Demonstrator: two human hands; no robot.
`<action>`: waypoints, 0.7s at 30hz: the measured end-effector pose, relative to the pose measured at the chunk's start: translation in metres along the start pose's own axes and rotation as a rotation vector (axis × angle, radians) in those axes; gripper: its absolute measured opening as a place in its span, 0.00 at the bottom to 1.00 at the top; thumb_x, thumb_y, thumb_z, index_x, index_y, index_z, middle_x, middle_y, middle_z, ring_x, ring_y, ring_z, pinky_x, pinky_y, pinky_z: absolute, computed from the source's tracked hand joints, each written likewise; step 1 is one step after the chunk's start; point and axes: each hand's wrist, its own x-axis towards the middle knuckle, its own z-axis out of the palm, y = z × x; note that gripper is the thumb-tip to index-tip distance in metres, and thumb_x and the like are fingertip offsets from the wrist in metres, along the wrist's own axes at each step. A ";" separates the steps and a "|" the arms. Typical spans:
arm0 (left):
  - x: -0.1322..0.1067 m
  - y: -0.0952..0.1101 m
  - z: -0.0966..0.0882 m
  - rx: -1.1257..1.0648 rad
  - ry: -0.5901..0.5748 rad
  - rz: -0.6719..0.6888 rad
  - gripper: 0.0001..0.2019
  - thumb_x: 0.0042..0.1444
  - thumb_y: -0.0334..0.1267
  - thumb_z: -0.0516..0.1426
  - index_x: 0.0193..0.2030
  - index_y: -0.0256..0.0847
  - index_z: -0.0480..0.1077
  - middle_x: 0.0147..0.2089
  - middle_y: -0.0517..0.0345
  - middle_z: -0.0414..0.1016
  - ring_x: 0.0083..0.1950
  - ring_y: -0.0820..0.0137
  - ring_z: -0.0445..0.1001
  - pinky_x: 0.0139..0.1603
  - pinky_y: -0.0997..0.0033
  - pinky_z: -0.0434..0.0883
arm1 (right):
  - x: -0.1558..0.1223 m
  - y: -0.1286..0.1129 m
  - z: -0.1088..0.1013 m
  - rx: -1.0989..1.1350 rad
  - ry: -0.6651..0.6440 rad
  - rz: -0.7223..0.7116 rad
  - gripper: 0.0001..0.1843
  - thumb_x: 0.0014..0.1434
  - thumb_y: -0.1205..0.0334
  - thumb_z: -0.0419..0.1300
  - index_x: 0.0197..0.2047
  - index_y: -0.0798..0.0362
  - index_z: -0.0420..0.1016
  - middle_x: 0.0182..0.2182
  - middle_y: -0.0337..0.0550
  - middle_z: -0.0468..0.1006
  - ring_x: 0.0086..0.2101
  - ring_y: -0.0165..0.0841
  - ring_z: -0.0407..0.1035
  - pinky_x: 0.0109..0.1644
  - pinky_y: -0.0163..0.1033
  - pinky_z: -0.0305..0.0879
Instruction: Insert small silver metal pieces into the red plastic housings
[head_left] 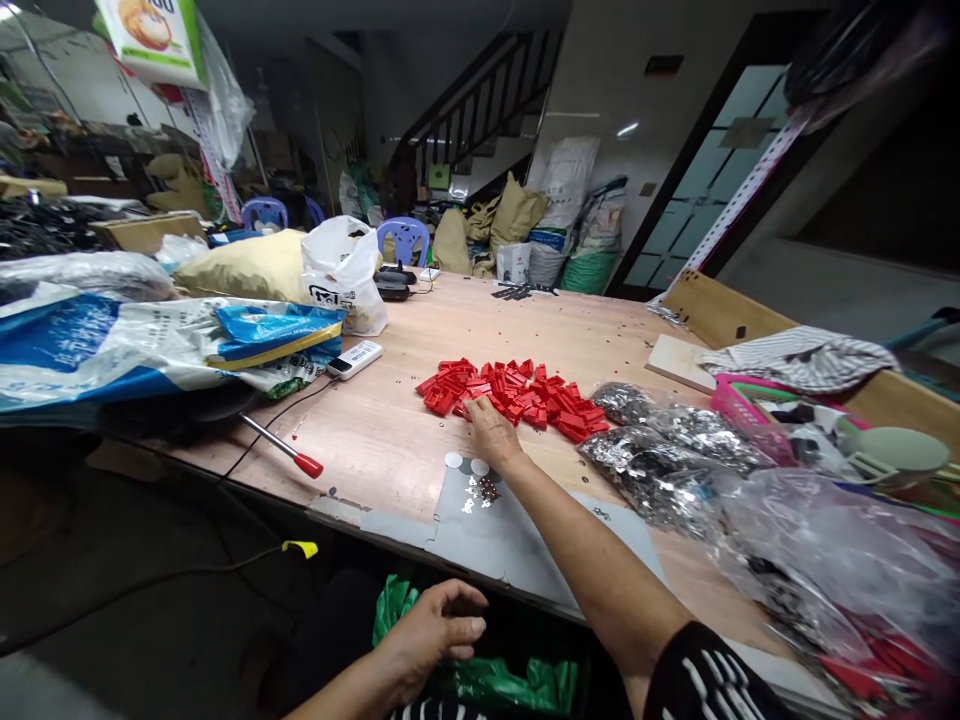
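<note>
Nearest us, well short of the heap of small red plastic clips (517, 395), our left hand (435, 630) hangs below the edge of the pale wooden table (390, 430), fingers loosely curled with nothing visible in them. Our right hand (491, 432) lies palm down on the heap's near edge, fingers together; we cannot tell whether the tips pinch a clip. We judge little done: the heap lies loose and unsorted, with clear bags of silvery metal bits (660, 450) unopened to its right.
</note>
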 end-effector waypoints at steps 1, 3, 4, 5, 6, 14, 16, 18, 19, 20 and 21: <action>0.000 0.000 -0.001 -0.006 -0.005 0.000 0.18 0.40 0.41 0.67 0.39 0.39 0.73 0.40 0.55 0.68 0.40 0.70 0.67 0.38 0.72 0.67 | -0.003 0.001 0.000 0.001 -0.003 -0.009 0.23 0.58 0.73 0.54 0.56 0.47 0.67 0.51 0.48 0.70 0.45 0.37 0.70 0.47 0.40 0.66; -0.001 0.001 -0.001 -0.014 -0.024 0.005 0.17 0.41 0.41 0.67 0.39 0.39 0.73 0.39 0.55 0.69 0.40 0.70 0.69 0.38 0.73 0.67 | -0.013 0.004 -0.003 0.014 0.007 -0.030 0.20 0.59 0.72 0.54 0.53 0.49 0.69 0.46 0.48 0.73 0.44 0.37 0.70 0.46 0.40 0.67; -0.002 0.003 -0.001 -0.018 -0.042 0.015 0.17 0.42 0.41 0.67 0.40 0.39 0.73 0.40 0.54 0.70 0.41 0.70 0.70 0.39 0.72 0.68 | -0.021 0.006 -0.007 0.026 0.019 -0.041 0.18 0.59 0.71 0.54 0.53 0.51 0.69 0.45 0.49 0.74 0.44 0.38 0.70 0.47 0.40 0.67; -0.004 0.006 0.000 -0.028 -0.068 0.030 0.17 0.43 0.40 0.67 0.41 0.38 0.73 0.41 0.53 0.71 0.43 0.68 0.71 0.40 0.72 0.68 | -0.030 0.008 -0.011 0.040 0.035 -0.051 0.17 0.60 0.69 0.55 0.53 0.52 0.68 0.46 0.49 0.74 0.45 0.38 0.70 0.48 0.40 0.67; -0.007 0.010 0.001 -0.048 -0.104 0.051 0.18 0.44 0.40 0.66 0.42 0.38 0.73 0.43 0.51 0.72 0.44 0.67 0.71 0.41 0.70 0.69 | -0.041 0.009 -0.016 0.060 0.056 -0.060 0.17 0.61 0.67 0.55 0.54 0.52 0.67 0.46 0.48 0.74 0.46 0.37 0.69 0.49 0.40 0.66; -0.018 0.039 0.014 -0.471 -0.209 0.101 0.19 0.59 0.46 0.55 0.52 0.35 0.68 0.44 0.44 0.76 0.45 0.61 0.76 0.47 0.59 0.72 | -0.169 -0.023 -0.041 0.445 0.160 -0.216 0.16 0.56 0.67 0.60 0.48 0.51 0.67 0.38 0.44 0.75 0.36 0.34 0.69 0.42 0.40 0.68; -0.017 0.040 0.016 -0.539 -0.180 0.101 0.15 0.60 0.44 0.55 0.45 0.34 0.70 0.40 0.48 0.77 0.42 0.66 0.77 0.46 0.63 0.73 | -0.193 -0.035 -0.041 0.479 0.119 -0.253 0.16 0.56 0.69 0.59 0.48 0.50 0.68 0.37 0.43 0.76 0.37 0.35 0.68 0.41 0.40 0.68; -0.016 0.039 0.017 -0.559 -0.142 0.115 0.09 0.58 0.38 0.58 0.40 0.34 0.71 0.37 0.53 0.77 0.37 0.71 0.77 0.41 0.70 0.73 | -0.209 -0.040 -0.041 0.511 0.082 -0.278 0.18 0.56 0.68 0.60 0.50 0.49 0.68 0.40 0.44 0.77 0.40 0.36 0.68 0.44 0.41 0.68; -0.016 0.038 0.017 -0.550 -0.128 0.118 0.07 0.57 0.36 0.59 0.40 0.35 0.71 0.37 0.54 0.77 0.36 0.72 0.77 0.40 0.72 0.73 | -0.213 -0.039 -0.041 0.533 0.071 -0.274 0.18 0.56 0.67 0.60 0.51 0.49 0.68 0.42 0.44 0.77 0.41 0.36 0.68 0.45 0.42 0.68; -0.017 0.037 0.016 -0.533 -0.119 0.115 0.07 0.56 0.34 0.60 0.41 0.35 0.70 0.38 0.54 0.77 0.37 0.72 0.77 0.40 0.72 0.73 | -0.216 -0.035 -0.043 0.555 0.064 -0.248 0.18 0.57 0.66 0.60 0.51 0.48 0.67 0.44 0.45 0.76 0.42 0.36 0.69 0.46 0.41 0.68; -0.018 0.037 0.015 -0.510 -0.115 0.107 0.09 0.55 0.34 0.60 0.43 0.35 0.70 0.39 0.52 0.77 0.38 0.70 0.77 0.42 0.70 0.74 | -0.218 -0.027 -0.044 0.573 0.064 -0.196 0.17 0.58 0.64 0.59 0.51 0.49 0.68 0.45 0.45 0.76 0.42 0.35 0.70 0.46 0.40 0.68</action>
